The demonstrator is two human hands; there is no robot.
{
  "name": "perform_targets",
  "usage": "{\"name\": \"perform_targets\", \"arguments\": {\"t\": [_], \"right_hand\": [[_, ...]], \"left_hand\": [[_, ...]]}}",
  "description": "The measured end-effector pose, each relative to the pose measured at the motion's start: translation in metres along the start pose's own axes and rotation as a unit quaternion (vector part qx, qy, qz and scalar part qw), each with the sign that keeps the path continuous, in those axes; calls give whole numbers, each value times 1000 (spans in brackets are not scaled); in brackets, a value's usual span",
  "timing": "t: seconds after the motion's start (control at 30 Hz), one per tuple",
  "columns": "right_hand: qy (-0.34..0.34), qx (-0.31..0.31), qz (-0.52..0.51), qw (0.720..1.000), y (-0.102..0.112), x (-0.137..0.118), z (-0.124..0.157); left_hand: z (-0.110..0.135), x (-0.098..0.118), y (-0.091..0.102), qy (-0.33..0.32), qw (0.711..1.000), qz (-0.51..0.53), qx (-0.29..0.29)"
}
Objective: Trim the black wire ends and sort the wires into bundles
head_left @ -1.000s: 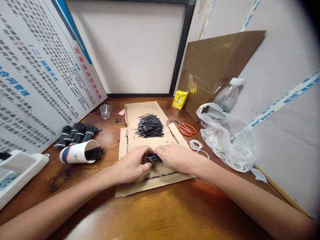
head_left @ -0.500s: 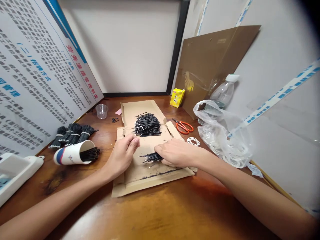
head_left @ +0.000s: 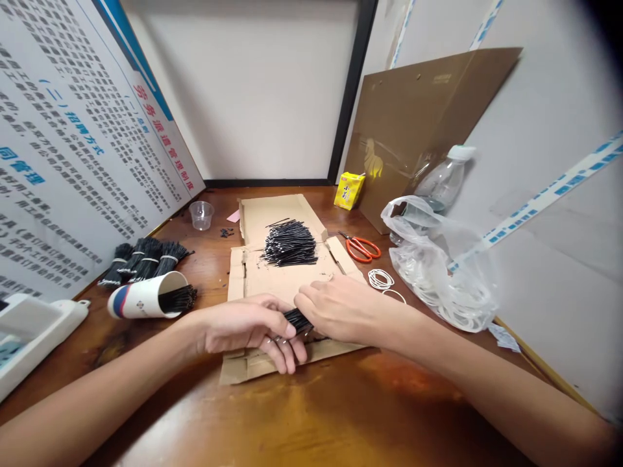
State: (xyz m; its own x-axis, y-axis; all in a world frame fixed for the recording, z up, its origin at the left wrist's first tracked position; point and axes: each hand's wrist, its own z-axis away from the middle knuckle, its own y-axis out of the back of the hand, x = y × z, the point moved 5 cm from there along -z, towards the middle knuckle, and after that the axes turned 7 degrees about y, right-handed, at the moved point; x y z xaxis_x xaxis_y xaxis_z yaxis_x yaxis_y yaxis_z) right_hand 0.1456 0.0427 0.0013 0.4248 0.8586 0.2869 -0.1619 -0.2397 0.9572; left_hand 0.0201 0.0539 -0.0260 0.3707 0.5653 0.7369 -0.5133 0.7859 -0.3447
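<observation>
A small bunch of thin black sticks [head_left: 296, 319] lies across the near part of a flattened cardboard sheet [head_left: 272, 279]. My right hand [head_left: 335, 308] is closed over the bunch from the right. My left hand [head_left: 253, 327] has come in from the left, its fingers curled round the bunch's left end, palm partly up. A larger loose pile of the same black sticks [head_left: 289, 243] sits further back on the cardboard.
To the left lie tied black bundles [head_left: 146, 259] and a tipped paper cup [head_left: 146, 299] holding sticks. White rubber bands [head_left: 382, 280], orange scissors [head_left: 361, 248], a plastic bag [head_left: 438, 266], a bottle [head_left: 440, 185] and a brown board are on the right. A small clear cup [head_left: 201, 215] stands behind.
My left hand, raised and pinched half a second ago, has dropped back onto the bunch's left end. My right hand has stayed on the bunch, which shifted slightly toward me.
</observation>
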Motion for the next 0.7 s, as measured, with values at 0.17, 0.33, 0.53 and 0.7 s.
{"name": "perform_targets", "arguments": {"t": [0.17,0.33,0.53,0.7], "right_hand": [[27,13,15,999,2,-13,-6],[11,34,9,999,3,-17,-10],[17,35,19,999,6,-17,-9],[13,45,16,999,8,-14,-8]], "left_hand": [[-4,-8,2,59,998,-14,-2],[-6,-7,-2,47,993,-61,86],[-6,-7,-8,3,983,-109,145],[-6,-6,-12,-22,984,-125,124]]}}
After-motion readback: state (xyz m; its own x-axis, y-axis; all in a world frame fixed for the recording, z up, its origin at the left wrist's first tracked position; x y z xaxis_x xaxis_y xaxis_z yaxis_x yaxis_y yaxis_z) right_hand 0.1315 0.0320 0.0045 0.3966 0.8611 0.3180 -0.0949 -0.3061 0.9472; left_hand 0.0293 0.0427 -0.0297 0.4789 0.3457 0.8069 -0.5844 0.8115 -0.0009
